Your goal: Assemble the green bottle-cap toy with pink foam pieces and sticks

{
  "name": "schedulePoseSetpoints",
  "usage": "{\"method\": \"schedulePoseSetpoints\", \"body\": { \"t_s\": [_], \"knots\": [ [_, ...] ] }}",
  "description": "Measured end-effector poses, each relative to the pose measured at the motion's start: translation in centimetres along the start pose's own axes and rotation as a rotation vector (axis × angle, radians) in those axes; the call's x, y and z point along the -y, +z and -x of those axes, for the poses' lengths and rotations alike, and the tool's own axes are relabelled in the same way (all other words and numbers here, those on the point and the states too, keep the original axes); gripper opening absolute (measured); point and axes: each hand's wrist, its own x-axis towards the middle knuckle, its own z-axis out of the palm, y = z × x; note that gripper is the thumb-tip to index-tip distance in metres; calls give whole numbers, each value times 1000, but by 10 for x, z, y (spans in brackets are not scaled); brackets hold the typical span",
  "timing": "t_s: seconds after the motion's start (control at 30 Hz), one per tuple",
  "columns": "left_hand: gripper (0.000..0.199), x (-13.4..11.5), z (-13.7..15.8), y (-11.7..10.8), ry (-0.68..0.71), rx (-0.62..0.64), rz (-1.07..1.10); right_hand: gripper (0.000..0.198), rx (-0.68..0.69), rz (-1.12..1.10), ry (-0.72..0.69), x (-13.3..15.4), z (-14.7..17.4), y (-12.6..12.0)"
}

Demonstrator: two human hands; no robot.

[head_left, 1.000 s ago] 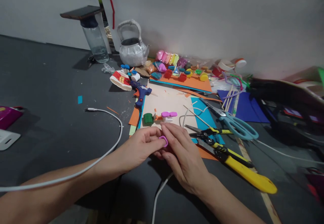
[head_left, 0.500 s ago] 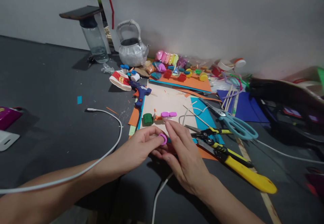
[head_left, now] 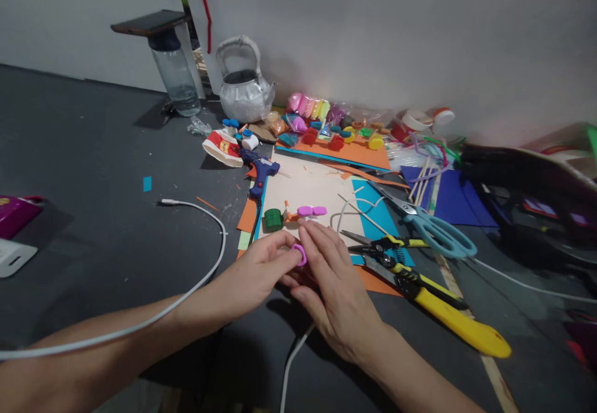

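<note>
A small magenta clay piece (head_left: 299,255), curved like a ring, is pinched between the thumb and fingers of my left hand (head_left: 263,267). My right hand (head_left: 333,285) lies over the left fingertips with its fingers stretched out and the palm down, against or very near the clay piece. Its fingers hide part of what is below. Just beyond the hands, a dark green clay roll (head_left: 273,219), a small orange piece (head_left: 291,216) and a magenta two-lobed clay shape (head_left: 312,211) rest on a cream sheet (head_left: 303,180).
A blue glue gun (head_left: 262,175) lies left of the sheet. To the right are blue-handled scissors (head_left: 441,232), yellow-black pliers (head_left: 405,242) and a yellow utility knife (head_left: 459,320). A kettle (head_left: 246,99) and bagged clay (head_left: 310,107) stand behind. A white cable (head_left: 219,257) crosses my left forearm.
My right hand has shifted slightly left and its fingers lie closer over the clay piece. My left hand keeps its pinch, and the view has barely moved.
</note>
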Motion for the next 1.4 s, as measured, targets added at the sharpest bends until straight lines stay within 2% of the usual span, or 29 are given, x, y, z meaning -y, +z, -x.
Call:
{"method": "schedulePoseSetpoints", "body": {
  "t_s": [0.13, 0.43, 0.77, 0.93, 1.13, 1.4],
  "knots": [
    [18, 0, 2, 1, 14, -5, 1, 67, -14, 12, 3, 1, 0, -1],
    [19, 1, 1, -1, 26, -42, -142, 69, 12, 113, 37, 5, -2, 1],
    [27, 1, -1, 3, -29, -77, 28, 74, 18, 150, 38, 4, -3, 0],
    [23, -1, 1, 0, -6, -62, -52, 70, -1, 62, 63, 2, -2, -3],
    [12, -15, 4, 2, 43, -105, -192, 50, -119, -140, 54, 4, -2, -14],
    [8, -17, 6, 2, 95, -102, -243, 46, -162, -206, 46, 4, -2, -15]
  ]
}}
